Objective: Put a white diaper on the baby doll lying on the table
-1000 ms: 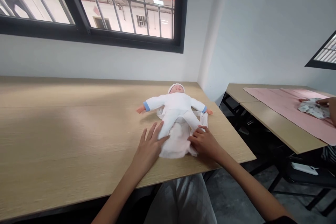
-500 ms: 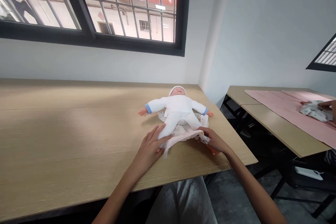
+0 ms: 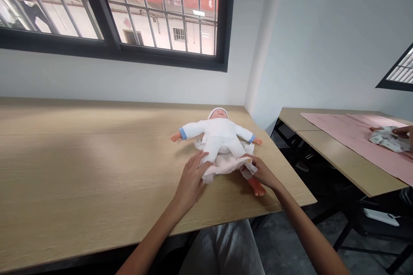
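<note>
Both forearms rise from the near edge of the wood-grain table (image 3: pixel 97 180) and converge on the doll (image 3: pixel 221 131), elbows low and wide, wrists angled inward; the left hand (image 3: pixel 191 177) lies back upward beside one leg, its thumb over the diaper (image 3: pixel 226 165) and seemingly pinching that side; the right hand (image 3: pixel 260 172) curls round the opposite corner, fingers closed on it, tips partly hidden. The diaper spans the gap between the hands, its front edge off the tabletop — held at both sides, presumably, to keep the panel spread; the doll's bare foot (image 3: pixel 257 187) emerges below the right hand. The doll lies face up, legs parted toward the person — an arrangement that leaves both sides reachable; its capped head points to the window (image 3: pixel 112 49); farther right, a co-worker's hand (image 3: pixel 402 131) touches patterned cloth (image 3: pixel 385 139) on a pink mat (image 3: pixel 342 126).
</note>
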A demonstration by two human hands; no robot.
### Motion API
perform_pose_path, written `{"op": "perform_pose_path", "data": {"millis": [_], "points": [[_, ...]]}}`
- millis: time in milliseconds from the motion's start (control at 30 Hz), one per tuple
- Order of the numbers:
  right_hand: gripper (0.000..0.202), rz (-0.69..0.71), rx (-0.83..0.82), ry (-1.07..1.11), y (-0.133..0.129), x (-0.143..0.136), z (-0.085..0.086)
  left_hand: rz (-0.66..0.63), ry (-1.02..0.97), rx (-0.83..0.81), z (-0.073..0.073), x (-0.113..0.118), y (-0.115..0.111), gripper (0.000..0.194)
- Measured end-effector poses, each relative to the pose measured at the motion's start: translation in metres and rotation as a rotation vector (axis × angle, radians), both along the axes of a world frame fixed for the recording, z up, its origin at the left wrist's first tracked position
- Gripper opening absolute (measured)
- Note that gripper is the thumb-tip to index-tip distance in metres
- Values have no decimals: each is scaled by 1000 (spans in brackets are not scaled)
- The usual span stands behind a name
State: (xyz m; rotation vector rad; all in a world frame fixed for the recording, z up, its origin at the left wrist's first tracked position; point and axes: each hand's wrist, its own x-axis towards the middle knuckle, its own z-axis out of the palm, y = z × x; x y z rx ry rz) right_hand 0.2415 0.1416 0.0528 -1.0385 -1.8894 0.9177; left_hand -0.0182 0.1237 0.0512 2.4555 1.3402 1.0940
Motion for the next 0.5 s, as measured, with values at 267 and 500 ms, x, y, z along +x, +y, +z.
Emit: {"op": "perform_pose_path", "data": {"millis": [267,500], "points": [[28,-334,-122,453,64,-33,21,19,-673,-346,47,18,68,20],[25,-369,-330,470,103,-44,18,25,-824,-583,34,10,124,27]]}}
